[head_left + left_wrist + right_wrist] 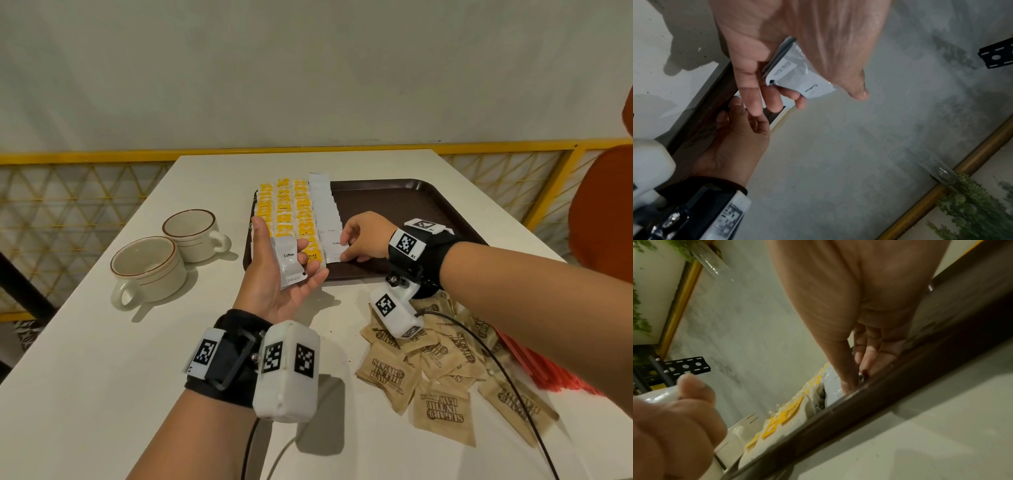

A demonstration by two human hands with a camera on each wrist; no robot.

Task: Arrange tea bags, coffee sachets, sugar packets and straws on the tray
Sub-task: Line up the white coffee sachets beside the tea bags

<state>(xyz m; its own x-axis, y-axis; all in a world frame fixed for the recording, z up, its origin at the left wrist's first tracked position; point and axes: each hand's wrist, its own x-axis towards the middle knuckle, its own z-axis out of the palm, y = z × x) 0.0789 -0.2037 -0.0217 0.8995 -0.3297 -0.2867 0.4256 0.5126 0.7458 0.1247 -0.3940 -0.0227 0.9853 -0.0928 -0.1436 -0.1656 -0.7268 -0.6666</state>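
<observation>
A dark brown tray (404, 202) lies on the white table. Rows of yellow-tagged tea bags (291, 212) fill its left part, with a column of white coffee sachets (325, 209) beside them. My right hand (352, 245) pinches a coffee sachet (334, 245) at the near end of that column, low on the tray. My left hand (291, 263) hovers palm-up at the tray's near-left corner and holds a small stack of coffee sachets (289, 260), seen close in the left wrist view (797, 76). Brown sugar packets (435, 366) lie heaped at the near right. Red straws (548, 370) lie beyond my right forearm.
Two cream cups (150, 267) (191, 233) stand on the table left of the tray. The tray's right half (394, 205) is bare. An orange chair (603, 205) stands at the right. A yellow lattice railing (68, 192) runs behind the table.
</observation>
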